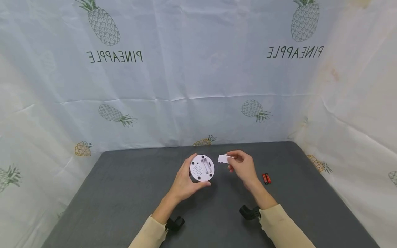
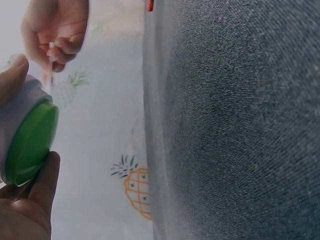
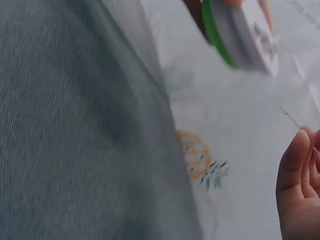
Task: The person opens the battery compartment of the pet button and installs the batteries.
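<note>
My left hand (image 1: 183, 183) grips a round white device (image 1: 197, 171) by its rim, fingers on the far side and thumb below. Its underside faces the head camera, showing dark feet, a patch of small holes and an uncovered battery compartment (image 1: 206, 165) that looks vacant. In the left wrist view the device's other face is a green disc (image 2: 34, 142). Just to the right, apart from the device, my right hand (image 1: 244, 167) pinches a small white battery cover (image 1: 224, 158) between thumb and fingers. The right wrist view shows this cover (image 3: 290, 117) edge-on.
Two red-and-black batteries (image 1: 266, 178) lie side by side on the dark grey table (image 1: 130, 193), right of my right hand. A white pineapple-print cloth (image 1: 186, 75) hangs behind the table and along both sides. Black wrist cameras (image 1: 248, 212) sit on both wrists.
</note>
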Demonstrator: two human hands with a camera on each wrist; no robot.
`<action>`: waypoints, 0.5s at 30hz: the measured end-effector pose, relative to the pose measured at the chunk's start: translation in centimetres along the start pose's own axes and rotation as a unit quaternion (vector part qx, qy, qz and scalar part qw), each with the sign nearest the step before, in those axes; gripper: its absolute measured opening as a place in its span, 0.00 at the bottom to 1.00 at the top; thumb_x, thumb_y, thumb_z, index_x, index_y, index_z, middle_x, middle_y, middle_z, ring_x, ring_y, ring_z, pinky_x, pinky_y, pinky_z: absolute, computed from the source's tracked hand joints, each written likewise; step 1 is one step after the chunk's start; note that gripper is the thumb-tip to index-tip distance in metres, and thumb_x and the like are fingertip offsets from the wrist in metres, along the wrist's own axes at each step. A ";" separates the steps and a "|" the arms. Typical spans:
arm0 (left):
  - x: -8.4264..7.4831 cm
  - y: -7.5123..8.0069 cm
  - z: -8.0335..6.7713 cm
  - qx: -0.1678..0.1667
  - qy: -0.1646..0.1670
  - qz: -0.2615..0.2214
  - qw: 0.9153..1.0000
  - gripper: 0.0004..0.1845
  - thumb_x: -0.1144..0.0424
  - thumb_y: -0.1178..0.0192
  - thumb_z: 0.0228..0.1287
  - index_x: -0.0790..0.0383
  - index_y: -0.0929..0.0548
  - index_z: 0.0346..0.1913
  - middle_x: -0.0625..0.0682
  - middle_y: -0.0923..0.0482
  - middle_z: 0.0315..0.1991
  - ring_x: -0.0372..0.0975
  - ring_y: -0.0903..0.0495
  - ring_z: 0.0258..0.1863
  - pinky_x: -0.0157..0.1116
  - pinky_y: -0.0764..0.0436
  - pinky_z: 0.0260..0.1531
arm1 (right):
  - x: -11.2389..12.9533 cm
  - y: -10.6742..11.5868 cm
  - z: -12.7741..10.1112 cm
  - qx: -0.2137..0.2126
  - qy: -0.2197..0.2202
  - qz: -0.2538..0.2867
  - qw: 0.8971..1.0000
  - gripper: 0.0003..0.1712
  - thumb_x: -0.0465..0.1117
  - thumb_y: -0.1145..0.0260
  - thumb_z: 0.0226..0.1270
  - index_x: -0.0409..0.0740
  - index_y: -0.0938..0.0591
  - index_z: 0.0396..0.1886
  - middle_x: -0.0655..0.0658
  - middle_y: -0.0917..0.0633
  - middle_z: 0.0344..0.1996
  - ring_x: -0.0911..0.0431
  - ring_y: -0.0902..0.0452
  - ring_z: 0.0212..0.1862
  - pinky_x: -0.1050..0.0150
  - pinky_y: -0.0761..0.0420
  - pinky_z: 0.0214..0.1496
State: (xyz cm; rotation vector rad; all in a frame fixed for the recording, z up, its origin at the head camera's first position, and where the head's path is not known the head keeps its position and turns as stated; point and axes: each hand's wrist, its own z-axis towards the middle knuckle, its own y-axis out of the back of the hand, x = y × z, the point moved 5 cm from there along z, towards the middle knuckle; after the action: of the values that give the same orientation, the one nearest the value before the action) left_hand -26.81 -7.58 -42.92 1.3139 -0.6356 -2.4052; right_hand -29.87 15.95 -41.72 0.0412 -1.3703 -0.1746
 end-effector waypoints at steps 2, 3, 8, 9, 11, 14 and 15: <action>0.0 0.0 0.0 -0.001 0.004 -0.002 1.000 0.59 0.53 0.14 0.40 0.54 0.38 0.77 0.54 0.28 0.66 0.46 0.26 0.60 0.54 0.26 0.57 | -0.7 0.4 0.5 0.002 -0.010 0.001 1.000 0.11 0.31 0.33 0.69 0.36 0.15 0.50 0.38 0.19 0.31 0.53 0.20 0.26 0.59 0.16 0.31; -0.1 0.1 0.0 -0.001 0.005 -0.002 1.000 0.59 0.53 0.14 0.40 0.53 0.38 0.77 0.54 0.28 0.66 0.46 0.26 0.60 0.54 0.26 0.57 | -1.1 0.5 0.7 0.005 -0.014 0.002 1.000 0.12 0.31 0.33 0.69 0.35 0.16 0.50 0.38 0.19 0.31 0.54 0.20 0.26 0.57 0.16 0.32; -0.1 0.2 0.0 -0.006 0.006 -0.002 1.000 0.59 0.52 0.15 0.41 0.53 0.38 0.77 0.54 0.28 0.66 0.46 0.26 0.60 0.54 0.26 0.56 | -2.8 1.2 1.8 0.019 -0.040 0.010 0.999 0.14 0.32 0.34 0.71 0.33 0.18 0.54 0.40 0.19 0.34 0.55 0.20 0.28 0.51 0.15 0.37; -0.1 0.3 0.0 -0.007 0.005 -0.002 1.000 0.59 0.52 0.15 0.41 0.53 0.38 0.77 0.54 0.28 0.66 0.46 0.26 0.60 0.54 0.26 0.56 | -3.1 1.4 2.0 0.023 -0.045 0.012 0.999 0.15 0.32 0.35 0.72 0.32 0.18 0.55 0.40 0.19 0.35 0.54 0.20 0.29 0.52 0.15 0.37; 0.0 0.3 0.0 -0.007 0.004 -0.002 1.000 0.59 0.52 0.15 0.41 0.53 0.38 0.77 0.54 0.28 0.66 0.46 0.26 0.60 0.54 0.26 0.56 | -3.6 1.6 2.4 0.026 -0.059 0.018 0.998 0.15 0.33 0.34 0.72 0.32 0.18 0.55 0.41 0.18 0.35 0.50 0.19 0.31 0.55 0.16 0.36; 0.0 0.4 0.0 -0.008 0.002 -0.004 1.000 0.59 0.53 0.15 0.41 0.53 0.38 0.77 0.54 0.28 0.65 0.46 0.26 0.60 0.54 0.26 0.56 | -4.3 1.9 2.8 0.030 -0.075 0.021 0.997 0.16 0.33 0.33 0.71 0.33 0.19 0.56 0.41 0.17 0.36 0.45 0.18 0.33 0.59 0.16 0.35; 0.0 0.4 0.0 -0.009 0.001 -0.006 1.000 0.59 0.53 0.15 0.41 0.53 0.38 0.77 0.54 0.28 0.65 0.46 0.25 0.60 0.54 0.26 0.56 | -4.4 1.9 2.9 0.033 -0.078 0.021 0.996 0.16 0.33 0.33 0.71 0.32 0.19 0.56 0.40 0.17 0.36 0.44 0.18 0.34 0.59 0.16 0.35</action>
State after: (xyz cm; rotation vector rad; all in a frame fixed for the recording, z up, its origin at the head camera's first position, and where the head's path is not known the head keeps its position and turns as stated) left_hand -26.80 -7.93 -42.68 1.3167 -0.6066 -2.4121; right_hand -33.34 18.72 -45.20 0.0549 -1.5304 -0.0985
